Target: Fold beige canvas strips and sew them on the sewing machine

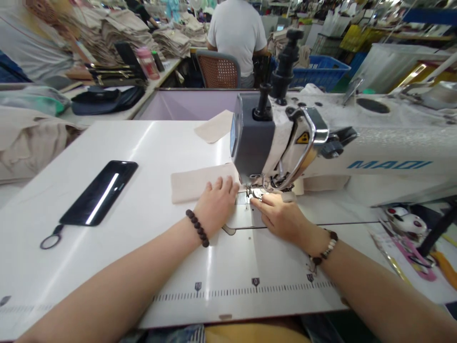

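Observation:
My left hand [219,200] lies flat with fingers stretched out, resting on the right end of a beige fabric piece [191,183] beside the needle area. At the presser foot [254,192] of the white sewing machine [357,147], my right hand [282,214] reaches in from the right. Its index finger points toward the foot, and the other fingers are bent underneath. Whether it pinches any cloth is hidden. Behind the machine head, another beige piece [216,126] lies on the table, and a further strip of fabric [324,183] shows under the machine arm.
A black phone [100,193] with a ring strap lies on the left of the white table [143,267]. Scissors and small tools [410,247] sit at the right. Ahead, a person in a white shirt [237,35] sits near a blue basket [317,71] and fabric stacks [171,43].

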The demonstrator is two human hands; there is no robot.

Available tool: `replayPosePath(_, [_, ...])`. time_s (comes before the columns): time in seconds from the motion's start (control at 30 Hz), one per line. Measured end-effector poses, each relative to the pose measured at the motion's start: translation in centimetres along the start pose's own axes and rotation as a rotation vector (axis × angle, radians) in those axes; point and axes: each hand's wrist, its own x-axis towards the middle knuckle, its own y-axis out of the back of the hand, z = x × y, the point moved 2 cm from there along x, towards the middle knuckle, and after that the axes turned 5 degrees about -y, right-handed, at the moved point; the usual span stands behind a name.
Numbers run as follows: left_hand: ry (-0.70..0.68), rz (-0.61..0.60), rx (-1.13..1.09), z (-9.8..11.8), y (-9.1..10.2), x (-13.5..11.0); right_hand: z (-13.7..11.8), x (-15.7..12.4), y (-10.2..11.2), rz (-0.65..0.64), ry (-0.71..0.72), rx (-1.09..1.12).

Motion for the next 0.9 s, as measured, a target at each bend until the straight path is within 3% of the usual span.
replayPosePath(0.1, [0.125, -0.052, -0.082, -1.6, 0.9, -0.5, 0.1, 0.0, -0.2, -0.023, 0.013, 0.009])
replayPosePath(0.2, [0.22, -0.041, -0.236, -4.7, 3.0, -1.4, 0.2, -0.1, -0.2, -0.059, 0.008, -0.002])
replayPosePath(0.27, [0.287, 0.052, -0.442, -6.7, 4.6, -2.4, 0.2, -0.2, -0.1, -0.076, 0.0, -0.013])
replayPosePath(0.33, [0.24, 0.131, -0.628, -7.7, 5.5, -3.3, 0.3, -0.2, -0.1, -0.081, -0.002, -0.016])
replayPosePath(0.43, [0.231, 0.218, -1.008, -7.5, 4.5, -4.7, 0.2, -0.2, 0.0, -0.086, 0.0, -0.012])
replayPosePath(0.47, [0.271, 0.225, -0.989, -7.0, 3.6, -5.1, 0.2, -0.2, 0.0, -0.086, -0.001, -0.01])
replayPosePath(0.53, [0.324, 0.264, -0.7, -5.7, 2.0, -5.9, 0.2, -0.2, 0.0, -0.087, -0.001, -0.008])
replayPosePath(0.57, [0.276, 0.298, -0.52, -4.7, 1.5, -6.2, 0.2, -0.2, 0.0, -0.087, -0.001, -0.007])
replayPosePath(0.63, [0.024, 0.298, -0.282, -2.1, 0.6, -6.5, 0.2, -0.2, 0.0, -0.086, -0.003, -0.007])
replayPosePath(0.7, [-0.272, 0.207, -0.204, 0.4, 0.1, -6.4, 0.2, -0.3, 0.1, -0.084, -0.008, -0.008])
replayPosePath(0.73, [-0.339, 0.178, -0.176, 1.3, 0.0, -6.1, 0.2, -0.3, 0.1, -0.078, -0.009, -0.003])
replayPosePath(0.8, [-0.38, 0.145, -0.138, 2.4, -0.1, -5.1, 0.2, -0.5, 0.2, -0.058, 0.007, 0.021])
replayPosePath(0.9, [-0.346, 0.121, -0.12, 2.4, -0.2, -3.0, 0.0, -0.9, 0.5, -0.024, 0.087, 0.072])
